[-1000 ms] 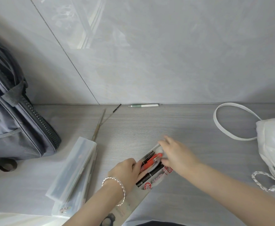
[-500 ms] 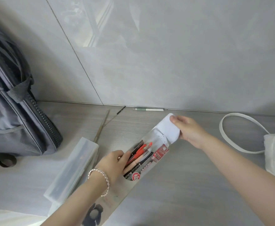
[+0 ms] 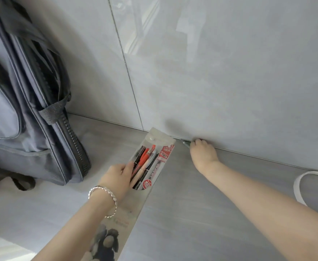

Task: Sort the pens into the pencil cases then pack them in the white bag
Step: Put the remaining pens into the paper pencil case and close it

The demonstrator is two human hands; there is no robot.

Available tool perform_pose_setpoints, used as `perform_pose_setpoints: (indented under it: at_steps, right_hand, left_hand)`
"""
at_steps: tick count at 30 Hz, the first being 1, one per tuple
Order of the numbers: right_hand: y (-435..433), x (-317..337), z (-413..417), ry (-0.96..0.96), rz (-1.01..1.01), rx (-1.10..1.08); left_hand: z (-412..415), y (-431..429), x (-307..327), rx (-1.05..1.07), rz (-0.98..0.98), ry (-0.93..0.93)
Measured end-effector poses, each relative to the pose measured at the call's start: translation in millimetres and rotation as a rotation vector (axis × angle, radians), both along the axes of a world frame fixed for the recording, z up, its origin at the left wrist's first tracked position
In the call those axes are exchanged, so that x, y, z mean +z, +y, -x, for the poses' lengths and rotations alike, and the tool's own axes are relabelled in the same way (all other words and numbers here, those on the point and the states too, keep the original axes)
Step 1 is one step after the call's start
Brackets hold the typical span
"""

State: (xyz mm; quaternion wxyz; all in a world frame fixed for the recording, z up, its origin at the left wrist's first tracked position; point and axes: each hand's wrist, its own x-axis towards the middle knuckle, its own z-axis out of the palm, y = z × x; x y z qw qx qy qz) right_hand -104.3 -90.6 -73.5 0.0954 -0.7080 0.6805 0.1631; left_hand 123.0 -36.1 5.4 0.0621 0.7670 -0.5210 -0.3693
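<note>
Head view: gripping pencil case [image 3: 160, 146] with left hand [image 3: 116, 177]; curling right hand [image 3: 203, 153] round thin pen [image 3: 185, 143] at wall's foot. Probably light, stiff, slippery; best pinched mid-barrel.

A single wide-angle camera sits on the person's head. It looks forward and steeply down over the desk [image 3: 201, 213] towards the tiled wall [image 3: 229, 72], which fills the upper half of the picture. It is close in. Both forearms enter from the bottom edge. The left grip [image 3: 116, 178] holds a pencil case [image 3: 154, 137] near the middle, and the right grip [image 3: 203, 153] curls on a pen [image 3: 186, 143] at the foot of the wall. The picture is tilted: the line where desk meets wall runs down to the right. A grey backpack [image 3: 31, 110] fills the left side, and the right edge cuts a white strap [image 3: 297, 187].
</note>
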Motion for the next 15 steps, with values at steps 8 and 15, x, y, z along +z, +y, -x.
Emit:
perform_pose_setpoints:
  at_steps: [8,15]
  right_hand:
    - [-24,16,-54,-0.248,0.014,0.283]
    - [-37,9,-76,-0.015,-0.044,0.544]
  left_hand:
    - [-30,-29,8,0.081,0.070,0.007]
    - [-41,-38,9,0.114,0.094,0.015]
